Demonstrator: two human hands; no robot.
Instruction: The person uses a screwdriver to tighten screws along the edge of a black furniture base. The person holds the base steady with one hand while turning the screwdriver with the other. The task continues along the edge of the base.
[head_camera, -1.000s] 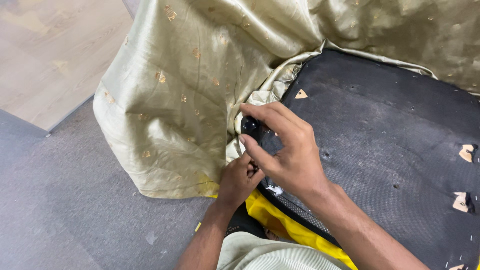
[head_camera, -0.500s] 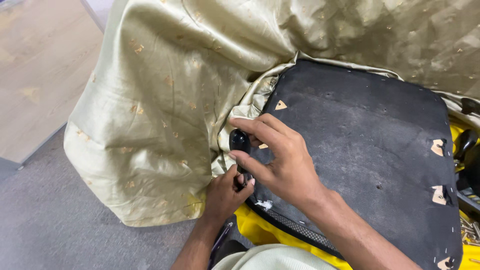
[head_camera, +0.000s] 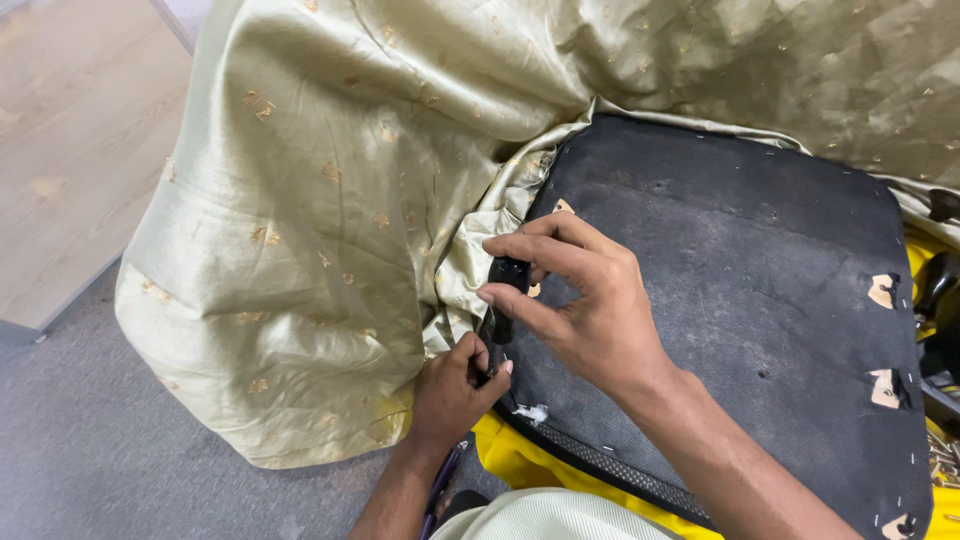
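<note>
Item: small black tool (head_camera: 503, 300), pinched in my right hand (head_camera: 590, 300), tip at fabric edge. My left hand (head_camera: 450, 390) pinches pale gold fabric (head_camera: 320, 220) taut against black seat base (head_camera: 740, 290), steadying.

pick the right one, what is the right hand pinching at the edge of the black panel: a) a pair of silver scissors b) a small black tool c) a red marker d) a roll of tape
b: the right hand grips a small black tool between thumb and fingers at the left edge of the black panel, beside the pale gold fabric, with the left hand just below it.
</note>
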